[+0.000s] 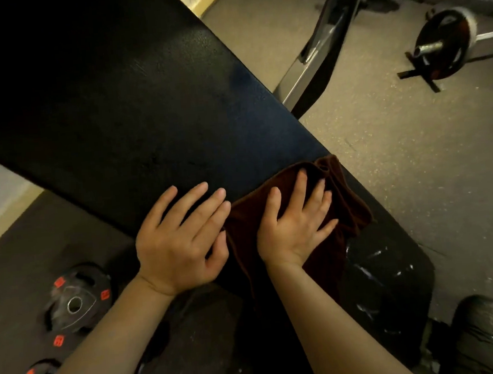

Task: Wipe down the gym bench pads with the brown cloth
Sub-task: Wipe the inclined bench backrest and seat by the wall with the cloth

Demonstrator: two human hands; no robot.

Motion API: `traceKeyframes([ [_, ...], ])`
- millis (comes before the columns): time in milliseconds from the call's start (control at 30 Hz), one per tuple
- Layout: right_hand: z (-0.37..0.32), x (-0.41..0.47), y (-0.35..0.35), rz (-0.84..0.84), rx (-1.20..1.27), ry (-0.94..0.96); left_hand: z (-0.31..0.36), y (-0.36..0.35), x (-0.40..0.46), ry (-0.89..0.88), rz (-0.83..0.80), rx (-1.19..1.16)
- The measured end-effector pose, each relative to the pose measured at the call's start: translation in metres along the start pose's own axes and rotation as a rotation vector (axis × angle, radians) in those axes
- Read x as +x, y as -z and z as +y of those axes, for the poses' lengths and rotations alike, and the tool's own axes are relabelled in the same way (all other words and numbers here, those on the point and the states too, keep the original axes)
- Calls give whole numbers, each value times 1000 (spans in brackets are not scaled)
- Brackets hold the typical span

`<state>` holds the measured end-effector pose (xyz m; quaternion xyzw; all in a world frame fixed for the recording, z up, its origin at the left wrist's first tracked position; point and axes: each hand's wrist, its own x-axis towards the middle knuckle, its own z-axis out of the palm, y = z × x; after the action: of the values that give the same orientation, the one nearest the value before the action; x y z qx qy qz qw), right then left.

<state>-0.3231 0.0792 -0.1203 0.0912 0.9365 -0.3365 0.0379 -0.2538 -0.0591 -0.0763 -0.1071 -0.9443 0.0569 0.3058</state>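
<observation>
Brown cloth (pixel 294 209) lies at the near end of the black bench (pixel 120 102) pad, pressed flat beneath the right hand (pixel 297 227), fingers spread. Just beside it, the left hand (pixel 181 239) rests released, flat on the pad.

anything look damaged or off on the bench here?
Yes: the lower pad, just below the brown cloth, shows pale scuffs or cracks in its black cover. The long pad looks intact. Right hand presses the cloth flat; left hand rests beside it.
</observation>
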Motion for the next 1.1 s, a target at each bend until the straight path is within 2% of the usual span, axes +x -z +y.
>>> traceKeyframes([
  [200,8,4,6,-65,33,73,5,-5,0,69,124,-1],
  [500,24,1,8,-61,46,323,8,-12,-5,49,206,31],
  [633,43,-5,8,-38,9,497,38,-21,-19,89,211,37],
  [867,95,-42,9,-120,-101,720,86,-48,-35,202,589,-281],
  [967,90,-43,5,-110,-85,763,85,-53,-35,188,724,-319],
  [1100,64,-27,6,-98,-74,860,84,-59,-36,230,815,-366],
])
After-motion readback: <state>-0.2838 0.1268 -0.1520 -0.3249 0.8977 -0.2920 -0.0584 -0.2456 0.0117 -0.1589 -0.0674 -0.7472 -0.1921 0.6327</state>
